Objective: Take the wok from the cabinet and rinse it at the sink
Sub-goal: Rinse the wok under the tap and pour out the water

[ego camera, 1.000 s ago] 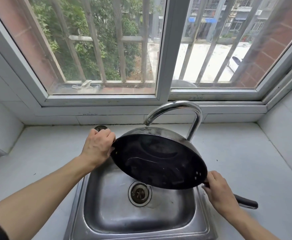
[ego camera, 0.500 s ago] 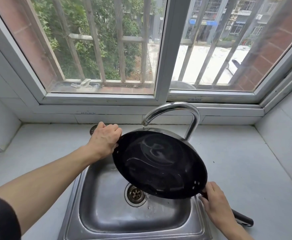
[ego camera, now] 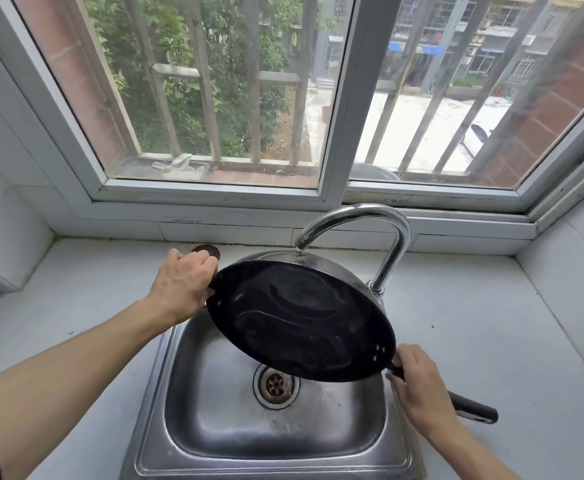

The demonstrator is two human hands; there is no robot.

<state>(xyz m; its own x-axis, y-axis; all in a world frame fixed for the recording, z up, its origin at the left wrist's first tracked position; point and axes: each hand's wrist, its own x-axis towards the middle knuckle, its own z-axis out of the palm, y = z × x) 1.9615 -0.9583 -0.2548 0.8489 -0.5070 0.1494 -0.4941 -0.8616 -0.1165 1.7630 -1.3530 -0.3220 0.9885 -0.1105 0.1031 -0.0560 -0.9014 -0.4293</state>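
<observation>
Both hands carry the wok over the sink: my left hand clamps the far-left rim, my right hand wraps the handle. Its long axis runs rim to handle, upper left to lower right, bowl tipped toward me under the faucet spout (a thin trickle, I think). Its underside is hidden, and the small dark disc behind my left knuckles I can't identify.

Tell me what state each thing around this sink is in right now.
wok: tilted over the basin, wet inside
faucet: thin stream running
sink: drain open, wet
left hand: closed on the wok's rim
right hand: closed on the wok's handle
window: cannot tell
</observation>
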